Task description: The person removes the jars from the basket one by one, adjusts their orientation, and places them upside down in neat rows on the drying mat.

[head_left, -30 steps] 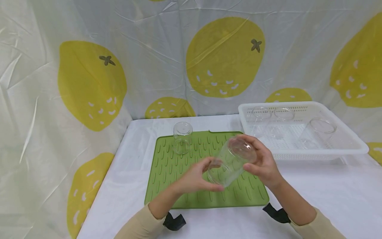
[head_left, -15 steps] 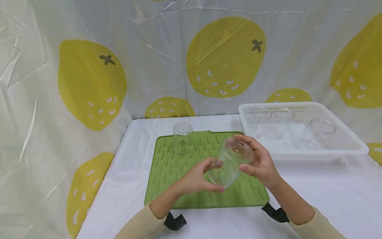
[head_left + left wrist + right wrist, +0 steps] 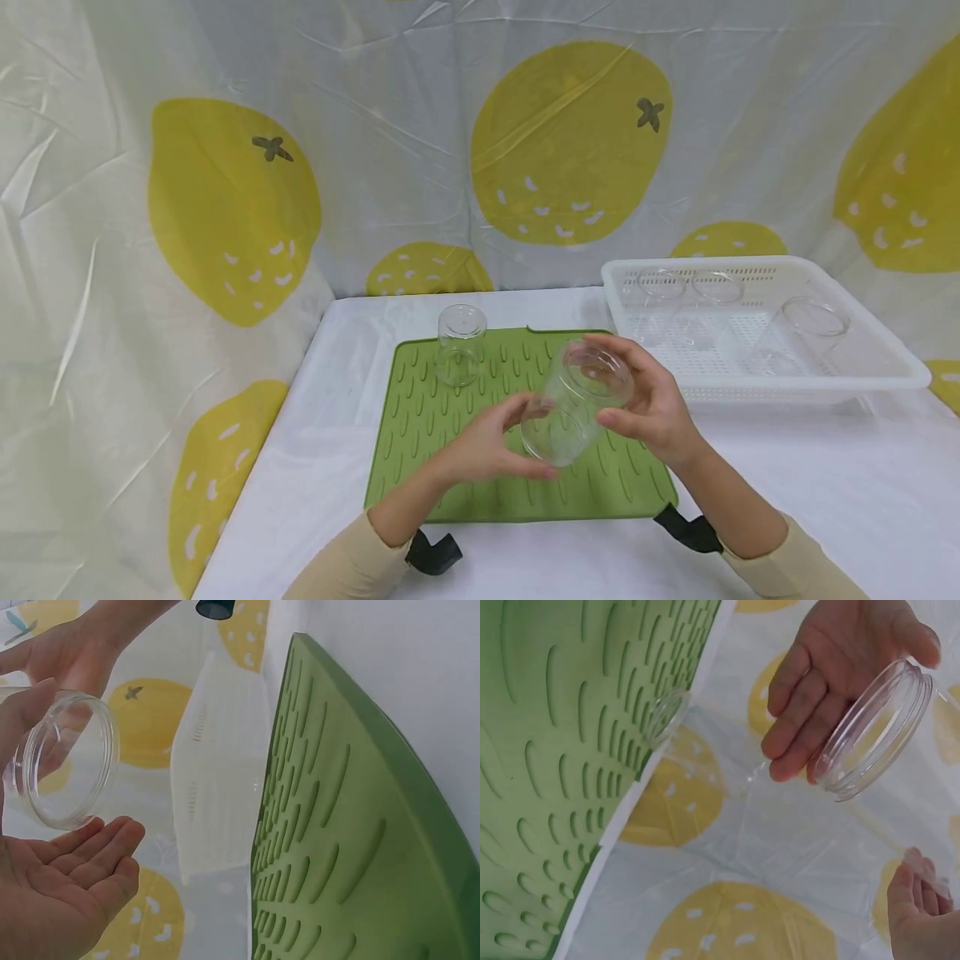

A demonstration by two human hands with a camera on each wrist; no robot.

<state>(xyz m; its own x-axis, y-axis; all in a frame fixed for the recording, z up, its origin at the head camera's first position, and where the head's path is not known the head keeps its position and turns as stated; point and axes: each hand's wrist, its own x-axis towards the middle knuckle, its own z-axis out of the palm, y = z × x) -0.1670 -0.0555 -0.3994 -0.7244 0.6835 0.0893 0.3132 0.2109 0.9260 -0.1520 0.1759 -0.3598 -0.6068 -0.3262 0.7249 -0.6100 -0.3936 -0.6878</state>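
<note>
The left hand grips the tilted glass jar near its rim; the right hand clasps what seems its base.

The mat lies on the table. The basket is to the right of the mat and a bit farther back. On the mat, near its back left corner, stands a cup. In the basket, two cups are next to each other on the left, and a lone cup is on the right. The held cup is over the mat, between the left hand and the right hand. The curtain hangs behind the table.
</note>
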